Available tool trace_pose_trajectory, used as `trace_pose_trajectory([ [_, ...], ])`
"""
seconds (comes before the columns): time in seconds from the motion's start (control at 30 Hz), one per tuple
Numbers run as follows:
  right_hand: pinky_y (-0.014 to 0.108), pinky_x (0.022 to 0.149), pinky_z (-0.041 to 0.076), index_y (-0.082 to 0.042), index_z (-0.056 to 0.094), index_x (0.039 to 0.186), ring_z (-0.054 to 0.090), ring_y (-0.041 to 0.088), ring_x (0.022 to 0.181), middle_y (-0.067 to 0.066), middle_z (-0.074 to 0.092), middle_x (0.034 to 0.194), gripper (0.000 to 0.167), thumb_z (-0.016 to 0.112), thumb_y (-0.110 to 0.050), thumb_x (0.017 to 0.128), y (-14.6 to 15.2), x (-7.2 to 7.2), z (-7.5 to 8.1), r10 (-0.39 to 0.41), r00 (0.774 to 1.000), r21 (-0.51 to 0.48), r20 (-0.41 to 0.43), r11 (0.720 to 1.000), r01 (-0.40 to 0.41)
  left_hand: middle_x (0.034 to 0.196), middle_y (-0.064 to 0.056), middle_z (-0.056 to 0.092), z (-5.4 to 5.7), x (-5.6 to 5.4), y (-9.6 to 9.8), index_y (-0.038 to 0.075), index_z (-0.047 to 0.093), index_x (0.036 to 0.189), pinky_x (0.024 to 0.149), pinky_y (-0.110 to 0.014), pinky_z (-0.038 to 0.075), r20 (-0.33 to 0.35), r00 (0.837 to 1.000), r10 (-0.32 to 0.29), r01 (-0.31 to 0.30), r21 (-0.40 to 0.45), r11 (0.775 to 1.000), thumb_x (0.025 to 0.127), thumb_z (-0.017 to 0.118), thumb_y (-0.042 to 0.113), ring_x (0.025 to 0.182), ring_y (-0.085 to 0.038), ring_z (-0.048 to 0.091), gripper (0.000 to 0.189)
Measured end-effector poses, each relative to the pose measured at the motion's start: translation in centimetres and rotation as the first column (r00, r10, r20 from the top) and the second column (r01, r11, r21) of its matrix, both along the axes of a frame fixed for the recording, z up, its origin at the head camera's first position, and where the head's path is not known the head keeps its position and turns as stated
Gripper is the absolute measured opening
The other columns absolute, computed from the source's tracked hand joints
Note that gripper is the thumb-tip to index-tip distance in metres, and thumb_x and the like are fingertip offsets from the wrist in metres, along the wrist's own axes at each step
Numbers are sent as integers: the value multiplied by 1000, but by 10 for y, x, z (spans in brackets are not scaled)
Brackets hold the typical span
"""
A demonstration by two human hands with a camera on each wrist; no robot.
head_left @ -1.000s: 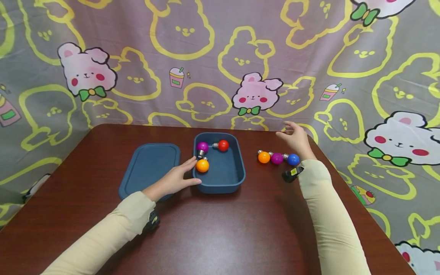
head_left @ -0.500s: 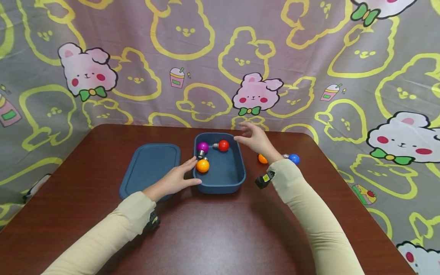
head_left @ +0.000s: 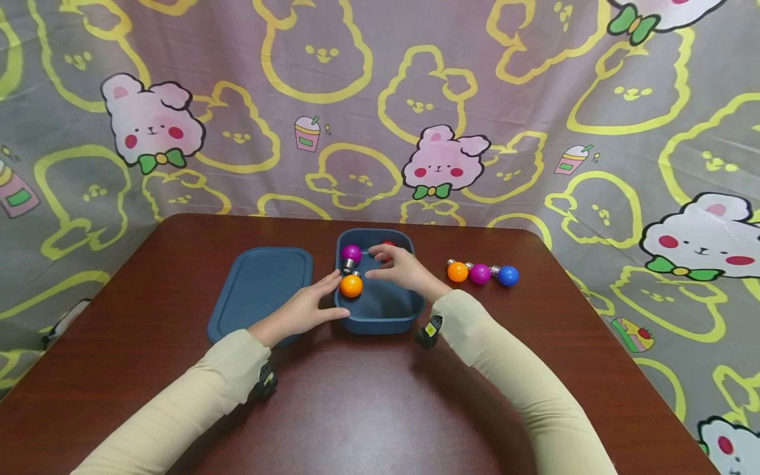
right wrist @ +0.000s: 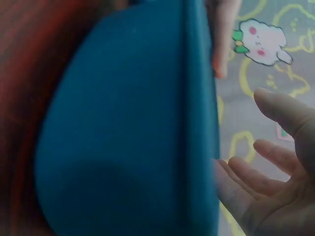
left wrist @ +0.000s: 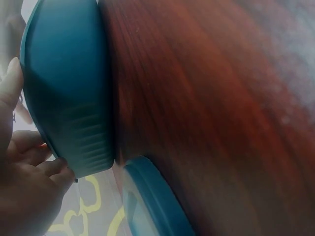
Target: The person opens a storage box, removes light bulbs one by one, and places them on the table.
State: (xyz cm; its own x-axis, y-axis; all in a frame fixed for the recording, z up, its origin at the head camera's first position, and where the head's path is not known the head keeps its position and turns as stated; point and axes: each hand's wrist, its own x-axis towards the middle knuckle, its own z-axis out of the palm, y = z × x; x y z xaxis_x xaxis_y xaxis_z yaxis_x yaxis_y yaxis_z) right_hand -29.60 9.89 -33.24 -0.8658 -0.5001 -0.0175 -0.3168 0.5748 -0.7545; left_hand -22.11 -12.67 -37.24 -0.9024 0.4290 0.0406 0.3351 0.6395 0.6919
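Note:
A blue-grey plastic box [head_left: 380, 325] stands on the table, with a purple light bulb [head_left: 351, 253], an orange light bulb [head_left: 351, 286] and a mostly hidden red light bulb [head_left: 388, 243] inside. My left hand [head_left: 301, 313] rests at its left rim, fingers and thumb spread along the edge. Above the box's interior is my right hand [head_left: 405, 269], its fingers loosely bent and apart from the thumb. In the right wrist view that hand [right wrist: 275, 182] shows nothing between thumb and fingers, right beside the box rim [right wrist: 199, 123].
To the right, an orange bulb [head_left: 457, 271], a purple bulb [head_left: 480, 274] and a blue bulb [head_left: 508, 276] lie in a row on the brown table [head_left: 380, 396]. The matching lid [head_left: 261, 287] lies flat left of the box. A patterned curtain [head_left: 356, 112] hangs behind.
My right hand has swung left from beyond the row of bulbs to over the box, uncovering the row and covering most of the red bulb. The left hand has stayed at the rim.

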Motion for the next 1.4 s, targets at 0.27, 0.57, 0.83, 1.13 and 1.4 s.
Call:
trace_pose_trajectory([
  [0.27, 33, 73, 52, -4, 48, 132, 61, 25, 87, 21, 50, 126, 57, 71, -19, 82, -14, 6, -19, 83, 990, 9, 113, 996, -85, 151, -12, 16, 0, 1, 0, 1, 27, 144, 99, -55, 26, -19, 1000, -11, 11, 5, 1000, 86, 64, 35, 133, -35, 23, 77],
  [0.57, 30, 71, 52, -8, 46, 133, 60, 22, 84, 17, 49, 122, 59, 72, -20, 81, -27, 11, -28, 42, 979, 29, 200, 998, -49, 150, -14, 18, 0, 2, 0, -1, 28, 143, 99, -55, 27, -40, 999, -24, 24, 3, 1000, 87, 63, 35, 132, -35, 24, 75],
  [0.83, 32, 70, 52, -7, 46, 132, 57, 23, 87, 18, 49, 119, 57, 71, -13, 82, -34, 14, -33, 18, 959, -36, 284, 999, -8, 150, -14, 18, 1, 2, 0, -1, 29, 143, 100, -54, 27, -43, 999, -30, 30, 1, 1000, 86, 63, 42, 132, -35, 25, 79],
  [1.13, 34, 66, 53, -9, 57, 111, 59, 23, 82, 13, 58, 103, 28, 67, -12, 85, -35, 17, -33, 19, 960, -45, 280, 999, -7, 151, -13, 17, 2, 2, 0, -1, 28, 143, 100, -54, 26, -44, 998, -33, 33, -1, 999, 86, 62, 43, 133, -35, 23, 79],
  [1.4, 34, 60, 53, -8, 57, 99, 62, 24, 74, 10, 61, 89, 18, 68, -14, 85, -35, 20, -33, -11, 969, -38, 247, 999, 21, 151, -13, 17, 3, 2, 1, 1, 28, 143, 100, -54, 26, -29, 999, -28, 28, -3, 1000, 85, 62, 45, 133, -34, 22, 81],
])
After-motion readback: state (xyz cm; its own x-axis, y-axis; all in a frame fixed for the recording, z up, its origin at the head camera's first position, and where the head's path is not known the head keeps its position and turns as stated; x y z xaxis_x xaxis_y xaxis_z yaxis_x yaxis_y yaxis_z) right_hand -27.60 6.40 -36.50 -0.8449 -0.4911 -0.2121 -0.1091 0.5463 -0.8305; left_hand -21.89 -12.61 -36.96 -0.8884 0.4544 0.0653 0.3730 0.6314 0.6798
